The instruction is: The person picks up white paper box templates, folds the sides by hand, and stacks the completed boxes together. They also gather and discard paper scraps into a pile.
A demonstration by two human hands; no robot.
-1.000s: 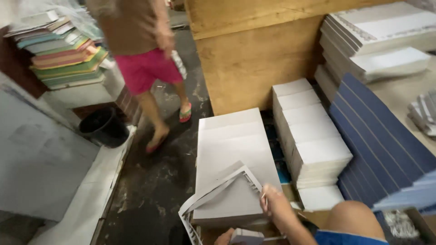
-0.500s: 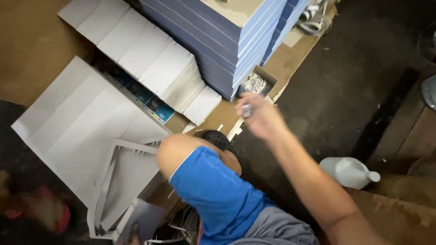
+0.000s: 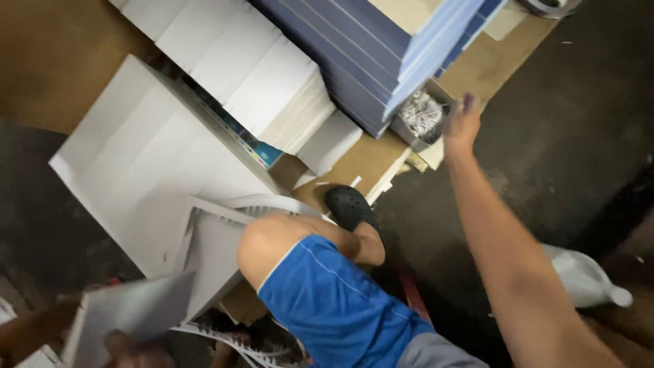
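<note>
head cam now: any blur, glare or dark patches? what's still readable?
Head view: motion blur throughout, edges smeared on the white stacks and the grey sheet held by the left hand; floor at right falls into deep shadow; white tops near blown out; the right hand reaching to the small box of metal bits is soft, its fingers indistinct.

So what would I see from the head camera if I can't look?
A person's right hand reaches out to a small box of shiny metal bits beside stacked blue boards. Their left hand holds a white sheet low down, above a bent knee in blue shorts.
</note>
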